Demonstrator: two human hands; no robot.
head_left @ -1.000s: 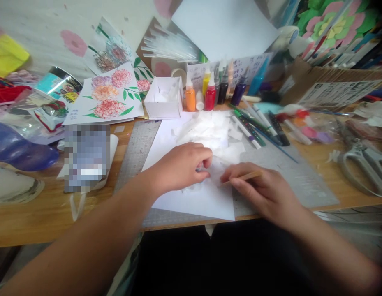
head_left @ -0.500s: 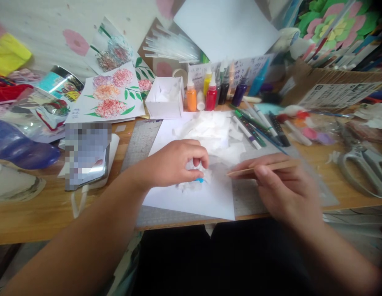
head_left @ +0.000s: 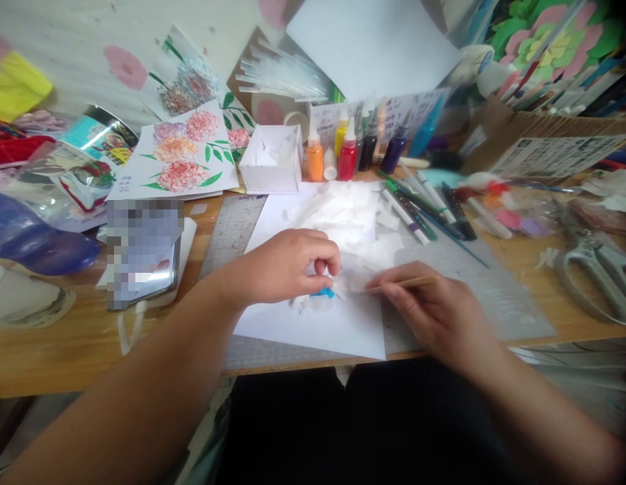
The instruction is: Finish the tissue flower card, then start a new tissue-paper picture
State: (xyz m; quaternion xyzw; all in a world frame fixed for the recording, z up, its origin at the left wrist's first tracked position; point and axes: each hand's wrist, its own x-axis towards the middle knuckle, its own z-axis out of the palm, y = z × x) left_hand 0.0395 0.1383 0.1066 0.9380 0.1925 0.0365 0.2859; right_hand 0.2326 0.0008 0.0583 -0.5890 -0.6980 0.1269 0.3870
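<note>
My left hand (head_left: 295,264) is curled over a sheet of white paper (head_left: 353,337), thumb and fingers drawn together. What it pinches is mostly hidden. Just under the thumb shows a small bright blue bit (head_left: 323,293), with small whitish scraps (head_left: 310,305) around it on the sheet. My right hand (head_left: 434,306) grips a thin wooden stick (head_left: 411,283), its tip pointing left toward my left fingers. Behind both hands lies a loose pile of thin white tissue pieces (head_left: 343,209).
Paint bottles (head_left: 315,158) stand behind the tissue beside a small white box (head_left: 271,168). Markers (head_left: 406,214) lie on the grey cutting mat (head_left: 515,306). Scissors (head_left: 590,269) are far right. A phone (head_left: 148,263) and flower paintings (head_left: 184,158) are at left.
My right hand has moved left with the wooden stick, bringing its tip closer to my left fingers. More of the blue bit shows under my left thumb.
</note>
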